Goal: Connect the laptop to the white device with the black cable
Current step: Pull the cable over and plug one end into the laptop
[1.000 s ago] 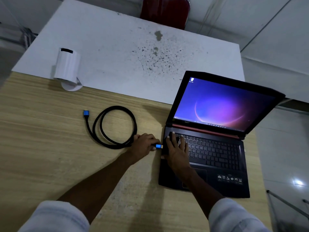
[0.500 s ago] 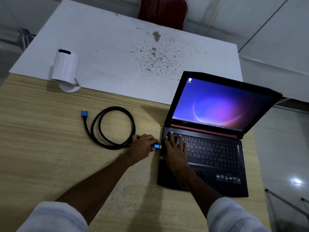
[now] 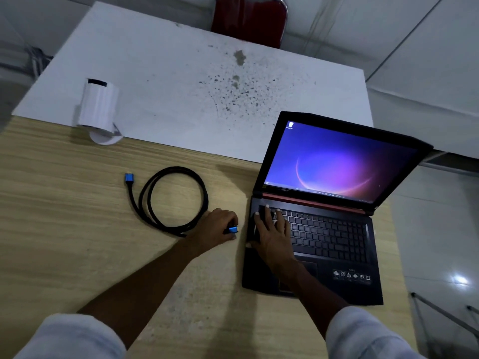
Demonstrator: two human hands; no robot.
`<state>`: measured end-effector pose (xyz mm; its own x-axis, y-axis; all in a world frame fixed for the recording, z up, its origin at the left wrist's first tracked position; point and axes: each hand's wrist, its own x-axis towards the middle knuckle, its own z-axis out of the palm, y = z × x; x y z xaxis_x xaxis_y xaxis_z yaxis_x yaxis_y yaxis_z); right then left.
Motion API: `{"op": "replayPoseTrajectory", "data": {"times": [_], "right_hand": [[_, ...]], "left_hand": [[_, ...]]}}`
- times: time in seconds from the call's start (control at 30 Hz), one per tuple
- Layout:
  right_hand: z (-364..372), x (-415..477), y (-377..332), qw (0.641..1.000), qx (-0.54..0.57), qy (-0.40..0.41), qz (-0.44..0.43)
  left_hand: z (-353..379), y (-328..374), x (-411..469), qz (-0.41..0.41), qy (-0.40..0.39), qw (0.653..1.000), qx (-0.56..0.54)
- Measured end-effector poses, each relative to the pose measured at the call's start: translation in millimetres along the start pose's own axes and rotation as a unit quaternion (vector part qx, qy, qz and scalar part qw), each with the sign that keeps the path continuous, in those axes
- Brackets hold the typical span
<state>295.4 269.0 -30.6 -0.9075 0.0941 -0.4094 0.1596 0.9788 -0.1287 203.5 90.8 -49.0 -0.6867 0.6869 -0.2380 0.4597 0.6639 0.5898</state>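
Observation:
An open black laptop (image 3: pixel 334 237) with a lit purple screen sits on the wooden table at the right. My right hand (image 3: pixel 272 233) lies flat on the left part of its keyboard. My left hand (image 3: pixel 219 225) grips the blue plug (image 3: pixel 233 230) at one end of the black cable (image 3: pixel 173 200), a short way from the laptop's left edge. The cable lies coiled on the table, its other blue plug (image 3: pixel 128 178) free at the left. The white device (image 3: pixel 99 106) stands at the far left on a round base.
The wooden table (image 3: pixel 64 229) meets a white, speckled table (image 3: pixel 181 86) behind it. A red chair (image 3: pixel 250 19) stands at the far side. Tiled floor lies to the right of the laptop.
My left hand has drawn the blue plug slightly back from the laptop's left edge. My right hand stays on the keyboard.

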Motion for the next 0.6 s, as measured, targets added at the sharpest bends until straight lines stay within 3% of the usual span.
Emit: {"op": "replayPoseTrajectory", "data": {"times": [0.27,0.4,0.6], "right_hand": [[-5,0,4,1.0,0.003,-0.013,-0.006],[-6,0,7,1.0,0.002,-0.019,-0.003],[-1,0,4,1.0,0.022,-0.016,0.008]], "left_hand": [[7,1,-12,-0.002,0.013,1.0,0.021],[8,7,-10,-0.005,-0.025,0.998,0.051],[5,12,-1,0.03,0.023,0.992,0.124]]}}
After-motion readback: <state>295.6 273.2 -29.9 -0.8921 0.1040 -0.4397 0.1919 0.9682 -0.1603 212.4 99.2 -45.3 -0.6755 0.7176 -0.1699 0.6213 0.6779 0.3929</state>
